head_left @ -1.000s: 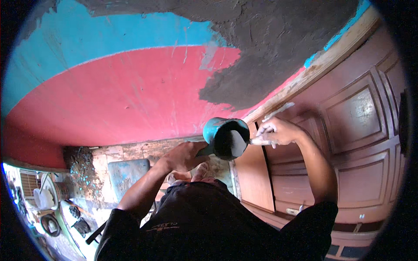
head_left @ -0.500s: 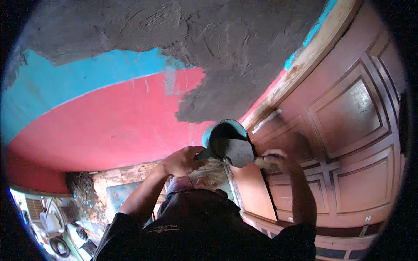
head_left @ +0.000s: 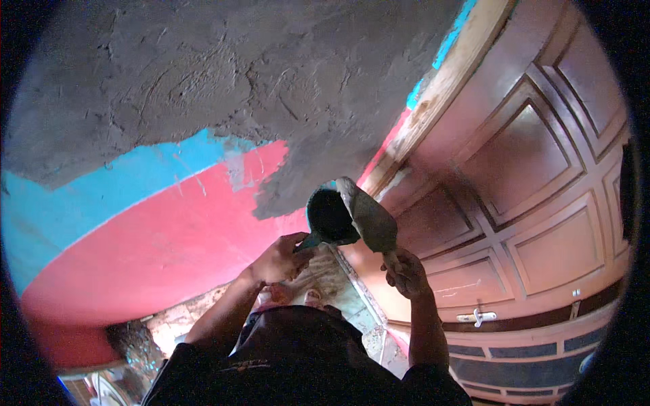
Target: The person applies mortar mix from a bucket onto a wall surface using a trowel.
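My left hand [head_left: 279, 260] is closed around the handle of a dark dipper with a blue-green rim [head_left: 328, 215], its mouth facing up toward me. The inside is too dark to make out its contents. My right hand [head_left: 409, 273] grips the short handle of a trowel [head_left: 371, 218]. Its grey-smeared blade points up and to the left, over the dipper's right edge. Beyond both tools, rough wet-looking grey plaster [head_left: 169, 81] covers the upper wall and reaches down in a tongue near the door frame.
Below the plaster the wall shows a blue band [head_left: 115, 197] and a pink area [head_left: 156, 247]. A wooden frame [head_left: 440, 91] runs up beside it. To the right stands a brown panelled door [head_left: 514, 169] with a metal handle [head_left: 477, 317]. Rubble [head_left: 135, 345] lies at the wall's foot, lower left.
The trowel blade has swung from lying across the dipper's mouth to upright at its right edge. My right hand has moved down and slightly left, and the view has shifted.
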The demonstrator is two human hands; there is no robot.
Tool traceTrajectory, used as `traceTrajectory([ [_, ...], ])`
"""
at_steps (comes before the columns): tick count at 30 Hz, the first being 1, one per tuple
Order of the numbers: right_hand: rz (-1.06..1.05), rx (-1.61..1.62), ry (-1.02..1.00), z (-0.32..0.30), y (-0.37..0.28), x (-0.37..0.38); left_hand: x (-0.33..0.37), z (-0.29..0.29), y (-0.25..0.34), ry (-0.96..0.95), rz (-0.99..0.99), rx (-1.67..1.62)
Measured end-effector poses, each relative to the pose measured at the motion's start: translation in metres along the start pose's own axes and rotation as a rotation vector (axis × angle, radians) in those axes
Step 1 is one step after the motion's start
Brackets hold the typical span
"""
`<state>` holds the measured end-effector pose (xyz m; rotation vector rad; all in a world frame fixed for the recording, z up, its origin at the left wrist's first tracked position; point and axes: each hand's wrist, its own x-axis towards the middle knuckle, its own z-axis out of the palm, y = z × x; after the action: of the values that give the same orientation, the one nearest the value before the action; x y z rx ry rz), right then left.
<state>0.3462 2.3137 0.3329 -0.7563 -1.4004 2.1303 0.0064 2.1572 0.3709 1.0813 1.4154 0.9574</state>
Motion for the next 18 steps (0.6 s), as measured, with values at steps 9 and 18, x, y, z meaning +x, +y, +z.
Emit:
traceTrajectory([
  [9, 0.115, -0.412, 0.204, 0.046, -0.030, 0.005, 0.018, -0.001, 0.008, -0.007, 0.003, -0.165],
  [18, -0.037, -0.724, 0.328, 0.062, -0.022, -0.021, 0.034, 0.005, 0.006, 0.039, 0.006, -0.027],
])
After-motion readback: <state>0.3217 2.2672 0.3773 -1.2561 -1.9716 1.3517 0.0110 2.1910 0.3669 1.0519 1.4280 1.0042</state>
